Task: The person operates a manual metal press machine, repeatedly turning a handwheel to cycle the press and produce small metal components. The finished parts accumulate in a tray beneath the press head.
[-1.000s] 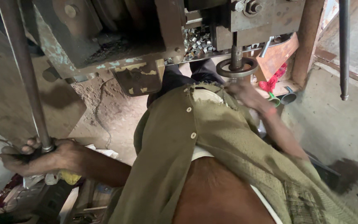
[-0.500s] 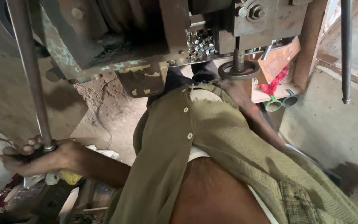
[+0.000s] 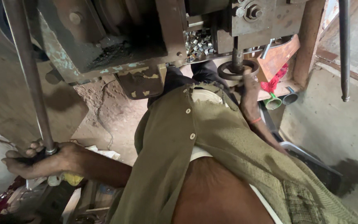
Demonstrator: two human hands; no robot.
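My left hand (image 3: 38, 159) is closed around the lower end of a long steel lever rod (image 3: 27, 79) that rises up and to the left past the machine. My right hand (image 3: 247, 89) reaches forward under the press, its fingers touching a dark metal ring (image 3: 237, 71) around the vertical punch shaft (image 3: 238, 54). Whether it grips the ring is unclear. An olive button shirt (image 3: 212, 141) covers my torso and fills the middle of the view.
The worn metal press body (image 3: 117, 37) hangs overhead with a heap of small shiny metal pieces (image 3: 199, 43) in an opening. A second steel rod (image 3: 344, 49) hangs at right. Short pipe pieces (image 3: 281, 99) and red plastic lie by a wooden post. Concrete floor lies right.
The view has shifted down and closer to the press. My right hand has moved up from beside the ring onto its edge. My left hand keeps hold of the lever rod.
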